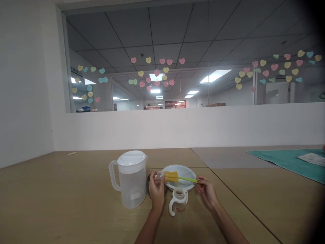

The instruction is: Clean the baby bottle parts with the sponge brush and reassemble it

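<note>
A bottle brush (172, 176) with a yellow sponge head and a green handle lies almost level above a white bowl (191, 169). My right hand (207, 190) pinches the end of its handle. At the sponge end, my left hand (156, 192) closes around a small clear piece (159, 175). The sponge reaches up to that piece, but whether it goes inside I cannot tell. Below the brush a clear glass pot (180, 203) with a white handle and collar stands upright on the table, its top uncovered.
A translucent pitcher (133, 184) with a white lid stands left of my left hand. Behind that hand, a dark round dish (148, 188) is partly hidden. A teal cloth (281, 158) with a white patterned piece (312, 158) on it lies far right. A wall with a window closes off the table's back.
</note>
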Demonstrator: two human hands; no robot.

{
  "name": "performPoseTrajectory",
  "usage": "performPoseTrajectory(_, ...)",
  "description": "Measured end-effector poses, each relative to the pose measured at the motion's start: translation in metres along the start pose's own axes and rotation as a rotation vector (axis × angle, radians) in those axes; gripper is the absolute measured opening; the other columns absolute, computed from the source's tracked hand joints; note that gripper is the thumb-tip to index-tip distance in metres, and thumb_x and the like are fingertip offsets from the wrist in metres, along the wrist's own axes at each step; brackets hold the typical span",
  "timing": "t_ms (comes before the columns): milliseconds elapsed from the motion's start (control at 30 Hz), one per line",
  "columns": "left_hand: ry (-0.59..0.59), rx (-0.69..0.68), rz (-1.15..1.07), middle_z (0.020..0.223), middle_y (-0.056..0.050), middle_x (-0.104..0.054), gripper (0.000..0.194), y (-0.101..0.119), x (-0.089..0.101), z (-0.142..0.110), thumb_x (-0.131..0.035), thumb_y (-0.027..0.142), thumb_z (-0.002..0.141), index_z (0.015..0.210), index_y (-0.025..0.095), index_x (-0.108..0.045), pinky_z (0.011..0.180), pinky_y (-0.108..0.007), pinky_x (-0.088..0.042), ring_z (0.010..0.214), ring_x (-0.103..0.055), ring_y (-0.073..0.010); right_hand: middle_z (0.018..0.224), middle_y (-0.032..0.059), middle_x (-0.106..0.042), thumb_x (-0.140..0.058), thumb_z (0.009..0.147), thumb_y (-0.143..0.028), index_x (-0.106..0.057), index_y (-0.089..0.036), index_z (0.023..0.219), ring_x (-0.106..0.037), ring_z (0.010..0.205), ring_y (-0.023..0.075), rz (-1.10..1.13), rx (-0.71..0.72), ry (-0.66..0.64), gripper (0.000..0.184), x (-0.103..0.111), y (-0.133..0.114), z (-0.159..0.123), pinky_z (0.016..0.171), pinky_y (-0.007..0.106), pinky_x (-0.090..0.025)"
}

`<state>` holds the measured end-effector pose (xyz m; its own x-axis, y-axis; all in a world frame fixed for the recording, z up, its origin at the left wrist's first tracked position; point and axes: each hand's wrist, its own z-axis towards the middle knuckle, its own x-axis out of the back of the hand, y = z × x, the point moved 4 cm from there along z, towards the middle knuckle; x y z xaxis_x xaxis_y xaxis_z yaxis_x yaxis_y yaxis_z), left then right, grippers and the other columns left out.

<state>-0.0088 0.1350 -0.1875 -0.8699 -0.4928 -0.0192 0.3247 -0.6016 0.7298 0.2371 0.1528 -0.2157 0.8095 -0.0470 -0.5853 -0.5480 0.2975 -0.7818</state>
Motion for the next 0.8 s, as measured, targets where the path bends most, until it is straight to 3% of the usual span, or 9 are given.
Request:
performPoseTrajectory(100,0.084,-0.089,0.199,0.112,-0.012,-0.054,0.043,0.003,0.006,0.006,-0.054,0.04,0.081,0.115,0.016,-0.047,0.087,-0.04,-0.046,0.103,-0.054,-0.0243,0.049,-0.0017,-0.056,-0.064,0.049,-0.022,-0.062,-0.016,0.064,-0.034,0.039,0.0061,-0.017,0.03,0.058,0.016,0.002,-0.001,0.0,0.036,0.019,-0.03)
performPoseTrajectory(267,-0.003,-0.194,0.439,0.112,-0.01,-0.048,0.03,0.002,0.007,0.011,-0.048,0.022,0.081,0.111,0.018,-0.051,0.093,-0.04,-0.042,0.107,-0.05,-0.024,0.052,-0.0041,-0.054,-0.063,0.047,-0.022,-0.061,-0.016,0.061,-0.035,0.037,0.0056,0.019,0.081,0.172,0.015,0.009,-0.005,0.002,0.035,0.02,-0.03)
performPoseTrajectory(467,-0.104,-0.243,0.68,0.115,-0.009,-0.049,0.037,-0.013,0.011,0.015,-0.042,0.006,0.078,0.11,0.019,-0.051,0.092,-0.037,-0.043,0.109,-0.049,-0.0231,0.044,-0.0063,-0.046,-0.061,0.049,-0.022,-0.06,-0.016,0.062,-0.036,0.038,0.0065,0.004,0.111,0.226,0.015,0.015,-0.007,0.002,0.036,0.02,-0.03)
performPoseTrajectory(800,-0.247,-0.035,0.98,0.093,-0.008,-0.061,0.015,-0.036,0.017,0.022,-0.047,0.018,0.082,0.093,0.015,-0.057,0.086,-0.031,-0.042,0.097,-0.055,-0.021,0.038,-0.0066,-0.043,-0.059,0.05,-0.023,-0.061,-0.016,0.064,-0.036,0.037,0.0079,-0.089,0.111,0.231,0.015,0.015,-0.004,0.003,0.037,0.021,-0.03)
